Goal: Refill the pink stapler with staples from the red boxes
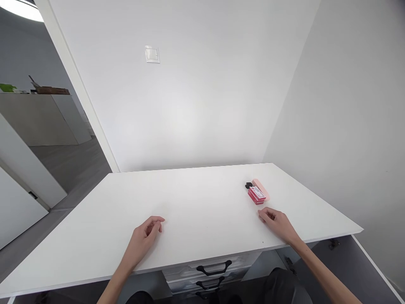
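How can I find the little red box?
Look at the white table, toward its far right side. Just beyond the right hand lies the little red box. It is the only red thing, beside a pale pink bar and a small black piece.

a plain white back wall (pixel 196 97) carries a single white light switch (pixel 152 54) high up. it meets a second bare, greyer wall (pixel 348 105) at the right corner. a broad white worktop (pixel 196 198) fills the corner, with pale drawers (pixel 214 268) with black handles beneath its front edge. on the left, a white door frame (pixel 79 93) opens onto another room with grey floor (pixel 72 164), a long pale cabinet (pixel 41 118) with brown clutter (pixel 52 90) on top, and a bright ceiling light (pixel 22 8).
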A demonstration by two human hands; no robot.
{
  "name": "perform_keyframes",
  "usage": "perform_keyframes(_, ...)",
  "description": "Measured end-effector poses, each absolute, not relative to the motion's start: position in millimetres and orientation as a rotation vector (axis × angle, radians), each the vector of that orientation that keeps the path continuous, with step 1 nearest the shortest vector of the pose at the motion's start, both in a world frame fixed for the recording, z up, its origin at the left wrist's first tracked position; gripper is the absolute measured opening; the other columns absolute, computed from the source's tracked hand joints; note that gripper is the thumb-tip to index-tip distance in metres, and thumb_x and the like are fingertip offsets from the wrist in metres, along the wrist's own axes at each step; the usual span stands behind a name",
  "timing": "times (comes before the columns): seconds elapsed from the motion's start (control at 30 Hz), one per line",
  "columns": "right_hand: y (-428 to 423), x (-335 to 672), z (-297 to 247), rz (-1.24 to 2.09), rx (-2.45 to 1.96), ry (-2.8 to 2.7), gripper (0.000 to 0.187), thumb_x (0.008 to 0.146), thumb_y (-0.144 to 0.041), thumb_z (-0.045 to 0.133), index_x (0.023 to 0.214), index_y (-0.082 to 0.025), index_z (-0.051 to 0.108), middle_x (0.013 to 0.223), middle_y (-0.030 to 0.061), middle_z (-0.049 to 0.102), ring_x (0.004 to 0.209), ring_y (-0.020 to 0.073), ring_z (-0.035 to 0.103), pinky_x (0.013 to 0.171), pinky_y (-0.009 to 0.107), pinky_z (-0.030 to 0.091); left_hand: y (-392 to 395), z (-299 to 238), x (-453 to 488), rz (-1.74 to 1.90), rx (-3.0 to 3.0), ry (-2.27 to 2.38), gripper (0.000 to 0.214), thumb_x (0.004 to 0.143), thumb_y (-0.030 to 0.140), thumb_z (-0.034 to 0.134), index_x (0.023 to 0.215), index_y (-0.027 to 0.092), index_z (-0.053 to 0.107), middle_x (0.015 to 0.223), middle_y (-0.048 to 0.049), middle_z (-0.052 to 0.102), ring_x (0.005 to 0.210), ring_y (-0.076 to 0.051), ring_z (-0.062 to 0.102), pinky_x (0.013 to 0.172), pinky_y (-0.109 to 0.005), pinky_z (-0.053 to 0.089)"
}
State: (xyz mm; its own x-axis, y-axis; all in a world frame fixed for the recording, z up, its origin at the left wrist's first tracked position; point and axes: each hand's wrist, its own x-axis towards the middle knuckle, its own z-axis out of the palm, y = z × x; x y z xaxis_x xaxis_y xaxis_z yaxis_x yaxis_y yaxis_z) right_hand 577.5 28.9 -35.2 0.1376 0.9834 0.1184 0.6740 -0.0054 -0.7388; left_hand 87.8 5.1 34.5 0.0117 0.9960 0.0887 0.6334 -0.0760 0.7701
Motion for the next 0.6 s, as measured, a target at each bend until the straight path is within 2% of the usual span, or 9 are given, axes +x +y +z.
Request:
perform_keyframes(0.13,29.4,577.0,-37.9,0.555,-1.764,-1.625,0.042,0.09,-0.056,0.048,0.066,-0.024,0.057,0.063,-0.0008,0.059,0.061,0.0185,0.049,0.061,0.029,0.037,2.8,33.6,85.4,0.91,1.722,1.682,0.043,0.094,0.058,0.043,0.109,0.027,0.068,0.076,-0.0001,0.064,0.062,-0.017,0.052,0.059,-0.027,0.042)
perform_keyframes(0.3,29.3,576.3,-37.8,0.548,-1.76,-1.592,0.041,0.09,-0.056,0.048,0.068,-0.024,0.061,0.064,0.0001,0.062,0.062,0.0195,0.053,0.061,0.029,0.04,1.5,34.3,85.3,0.921,1.7,1.695,0.039,0.094,0.054,0.043,0.105,0.026,0.068,0.076,0.0001,0.063,0.065,-0.017,0.051,0.06,-0.026,0.042)
perform_keyframes(0.6,31.9,577.0,-41.7,0.441,-1.812,-1.619,0.041,0.088,-0.057,0.047,0.066,-0.024,0.058,0.061,-0.0001,0.058,0.06,0.0194,0.051,0.058,0.029,0.039,0.7,34.2,85.9,0.933,1.688,1.658,0.039,0.093,0.054,0.045,0.107,0.025,0.067,0.077,-0.0009,0.063,0.064,-0.018,0.052,0.06,-0.027,0.043)
